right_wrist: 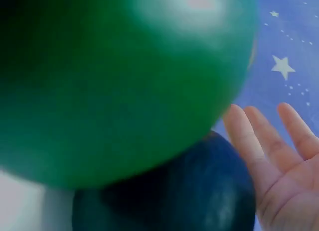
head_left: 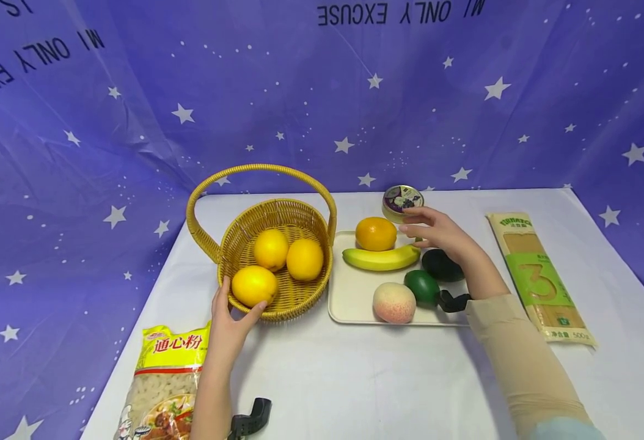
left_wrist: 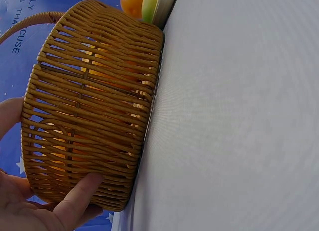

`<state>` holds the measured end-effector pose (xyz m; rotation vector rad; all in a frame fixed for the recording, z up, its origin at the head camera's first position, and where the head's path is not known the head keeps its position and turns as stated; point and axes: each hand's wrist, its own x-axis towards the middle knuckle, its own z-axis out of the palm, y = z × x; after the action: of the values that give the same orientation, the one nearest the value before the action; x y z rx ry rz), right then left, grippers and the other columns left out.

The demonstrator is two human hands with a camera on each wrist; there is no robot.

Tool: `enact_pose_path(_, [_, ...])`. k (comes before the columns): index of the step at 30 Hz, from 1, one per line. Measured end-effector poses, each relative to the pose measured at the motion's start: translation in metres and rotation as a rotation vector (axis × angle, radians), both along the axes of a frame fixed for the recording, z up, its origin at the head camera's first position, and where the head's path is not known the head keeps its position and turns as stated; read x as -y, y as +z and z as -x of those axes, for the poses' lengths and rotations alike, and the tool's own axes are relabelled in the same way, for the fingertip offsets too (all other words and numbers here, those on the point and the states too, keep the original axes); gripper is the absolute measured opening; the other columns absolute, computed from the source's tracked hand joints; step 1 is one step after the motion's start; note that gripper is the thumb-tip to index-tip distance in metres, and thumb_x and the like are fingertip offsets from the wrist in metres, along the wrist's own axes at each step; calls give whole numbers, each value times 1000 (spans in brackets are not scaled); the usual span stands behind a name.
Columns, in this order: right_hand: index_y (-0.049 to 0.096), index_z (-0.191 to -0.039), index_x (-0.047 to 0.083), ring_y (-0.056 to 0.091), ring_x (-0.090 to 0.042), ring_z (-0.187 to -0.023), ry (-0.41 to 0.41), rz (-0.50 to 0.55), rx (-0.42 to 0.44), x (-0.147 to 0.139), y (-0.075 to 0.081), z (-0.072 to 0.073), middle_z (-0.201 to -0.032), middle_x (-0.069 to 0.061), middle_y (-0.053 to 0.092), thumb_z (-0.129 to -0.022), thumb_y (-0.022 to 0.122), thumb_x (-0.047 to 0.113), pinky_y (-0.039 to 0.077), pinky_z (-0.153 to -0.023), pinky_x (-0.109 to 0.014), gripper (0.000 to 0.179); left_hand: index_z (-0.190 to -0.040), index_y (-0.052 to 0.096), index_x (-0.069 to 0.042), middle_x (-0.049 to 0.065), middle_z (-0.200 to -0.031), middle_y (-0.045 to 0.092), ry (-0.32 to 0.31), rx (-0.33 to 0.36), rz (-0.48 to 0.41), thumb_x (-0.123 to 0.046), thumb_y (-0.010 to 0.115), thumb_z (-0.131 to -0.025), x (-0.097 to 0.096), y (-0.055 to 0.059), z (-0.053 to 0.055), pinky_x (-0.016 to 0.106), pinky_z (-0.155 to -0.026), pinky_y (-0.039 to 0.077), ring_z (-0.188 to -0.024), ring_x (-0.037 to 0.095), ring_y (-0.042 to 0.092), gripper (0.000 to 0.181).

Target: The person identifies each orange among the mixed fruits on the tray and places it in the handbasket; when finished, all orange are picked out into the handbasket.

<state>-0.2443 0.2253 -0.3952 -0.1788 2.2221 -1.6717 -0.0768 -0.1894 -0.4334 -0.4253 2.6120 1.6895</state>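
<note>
My left hand point(head_left: 233, 321) grips the near left rim of a wicker basket point(head_left: 286, 315), with fingers against the outer wall point(left_wrist: 94, 106). In the basket lie two oranges point(head_left: 305, 260) and a yellow-orange fruit point(head_left: 254, 286) close to that hand. My right hand point(head_left: 437, 232) hovers with spread fingers over the back of a cream tray point(head_left: 355, 305), just right of an orange point(head_left: 376, 234), apparently not touching it. The tray also bears a banana point(head_left: 381, 258), a peach point(head_left: 395, 303), a green fruit point(head_left: 422, 288) and a dark avocado-like fruit point(head_left: 442, 265). In the right wrist view the green fruit point(right_wrist: 124, 101) hides much.
Behind the tray stands a round tin point(head_left: 402, 200). A pack of noodles point(head_left: 542, 278) lies to the right, and a bag of macaroni point(head_left: 168, 385) at the front left, partly behind my left forearm. The basket's tall handle point(head_left: 261, 167) arches up at the back.
</note>
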Motion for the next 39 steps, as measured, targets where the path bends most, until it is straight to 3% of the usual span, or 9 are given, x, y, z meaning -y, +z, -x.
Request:
enact_pose_path(11, [31,-150,3,43,-41,-127,3,-68,31,8,-6,11,-147,-25,34,-91,67,29,47,-93,-50,73,-157,3,-21,12,-159,1,-5,-14,0,-45,73,-84,0,0,1,53,-112,21,-144,37,15,103])
enact_pose_path(24, [36,-148,8,48,-35,-124,16,-166,-20,26,-14,24,-143,-20,41,-85,72,39,48,-94,-46,79,-157,4,-23,11,-160,1,1,-11,-9,-44,73,-84,-1,0,1,53,-112,20,-144,37,13,103])
enact_pose_path(31, [42,-144,10,44,-36,-127,81,-259,-103,40,-14,27,-141,-19,44,-85,73,40,44,-98,-49,74,-157,4,-24,11,-160,1,4,-4,0,-45,73,-84,0,-1,1,52,-112,20,-144,36,14,103])
enact_pose_path(39, [46,-143,12,41,-35,-129,115,-338,-168,59,-17,26,-140,-17,46,-83,74,42,30,-107,-53,73,-157,6,-18,15,-159,5,1,-30,-8,-38,74,-85,-1,3,0,53,-113,19,-143,37,15,101])
